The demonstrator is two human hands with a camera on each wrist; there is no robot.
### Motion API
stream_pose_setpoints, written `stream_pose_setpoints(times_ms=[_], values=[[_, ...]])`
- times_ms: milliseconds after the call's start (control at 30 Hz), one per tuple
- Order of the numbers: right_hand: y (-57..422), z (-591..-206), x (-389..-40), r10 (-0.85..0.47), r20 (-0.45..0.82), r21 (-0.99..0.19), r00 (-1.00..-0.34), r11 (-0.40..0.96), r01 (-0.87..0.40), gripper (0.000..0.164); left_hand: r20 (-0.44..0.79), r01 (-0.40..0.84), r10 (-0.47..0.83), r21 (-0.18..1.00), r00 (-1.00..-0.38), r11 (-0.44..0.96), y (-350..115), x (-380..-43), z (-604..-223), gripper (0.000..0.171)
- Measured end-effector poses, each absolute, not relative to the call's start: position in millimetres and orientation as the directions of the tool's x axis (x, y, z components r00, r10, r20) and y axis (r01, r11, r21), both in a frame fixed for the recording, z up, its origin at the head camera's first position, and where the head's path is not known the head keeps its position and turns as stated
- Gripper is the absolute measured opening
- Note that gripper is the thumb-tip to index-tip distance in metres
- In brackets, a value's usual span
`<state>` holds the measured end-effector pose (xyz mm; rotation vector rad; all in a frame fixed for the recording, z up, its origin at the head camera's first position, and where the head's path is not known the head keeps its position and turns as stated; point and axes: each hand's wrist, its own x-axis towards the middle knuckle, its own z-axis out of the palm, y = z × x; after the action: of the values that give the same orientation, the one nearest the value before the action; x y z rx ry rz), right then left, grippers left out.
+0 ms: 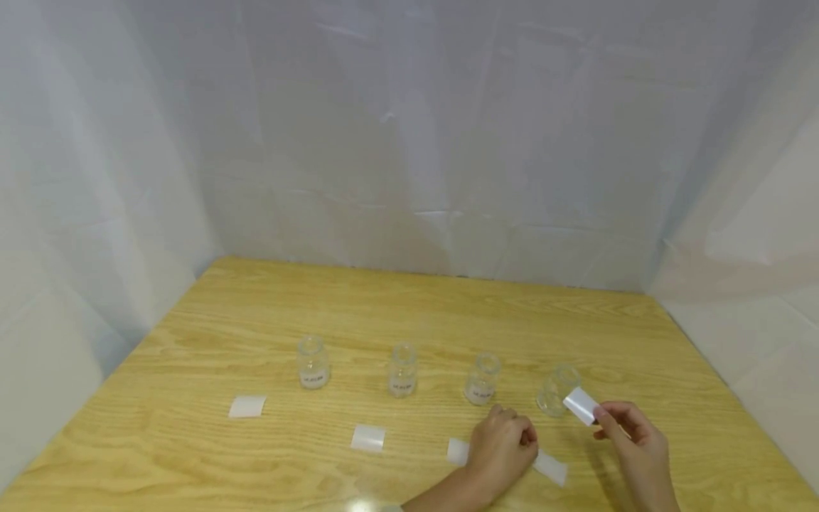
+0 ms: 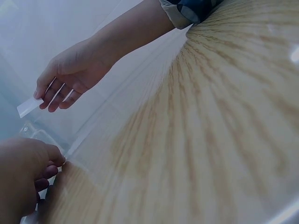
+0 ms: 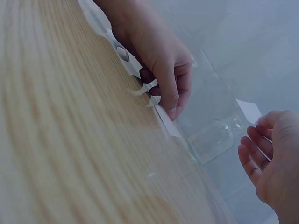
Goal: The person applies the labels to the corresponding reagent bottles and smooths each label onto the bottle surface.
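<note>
My right hand (image 1: pixel 636 444) pinches a small glossy white label (image 1: pixel 581 406) between thumb and forefinger, its other fingers loosely bent. The label hangs in front of a clear glass jar (image 1: pixel 552 395), the rightmost, on which no label shows. My left hand (image 1: pixel 502 446) is low over the table with curled fingers. Its thumb and forefinger seem to pinch the near end of a white paper strip (image 1: pixel 552 468); in the right wrist view the fingertips meet at that strip (image 3: pixel 168 123). Another white paper piece (image 1: pixel 457 451) is partly hidden behind this hand.
Three more clear glass jars stand in a row to the left: one (image 1: pixel 313 364), another (image 1: pixel 403 370) and a third (image 1: pixel 483 379), each with a printed white label low on its front. White paper pieces (image 1: pixel 247 406) (image 1: pixel 367 438) lie before them on the wooden table (image 1: pixel 288 306).
</note>
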<state>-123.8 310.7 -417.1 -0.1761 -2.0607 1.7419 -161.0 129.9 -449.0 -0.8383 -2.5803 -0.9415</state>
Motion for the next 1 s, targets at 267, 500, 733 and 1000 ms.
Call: stream_pose_setpoints(times_ms=[267,500,733,1000], values=[[308.4,-421.2,-126.1,0.345,0.286,-0.948,-0.894,0.24,-0.21,0.004,0.477,0.61,0.39,0.516,-0.788,0.601,129.7,-162.1,-450.1,0.009],[304.1,-426.5,-127.4,0.255,0.313,-0.885,-0.915,0.427,-0.184,0.01,0.774,0.823,0.299,0.469,-0.558,0.321,132.8,-166.2,-447.1,0.013],[303.0,-428.5,-125.5,0.193,0.29,-0.872,-0.938,0.457,-0.175,0.011,0.787,0.854,0.357,0.392,-0.503,0.341,133.1,-166.2,-446.3,0.02],[300.1,-431.2,-126.1,0.128,0.289,-0.893,-0.949,0.394,-0.219,0.006,0.778,0.849,0.376,0.365,-0.504,0.383,133.8,-167.7,-450.0,0.025]])
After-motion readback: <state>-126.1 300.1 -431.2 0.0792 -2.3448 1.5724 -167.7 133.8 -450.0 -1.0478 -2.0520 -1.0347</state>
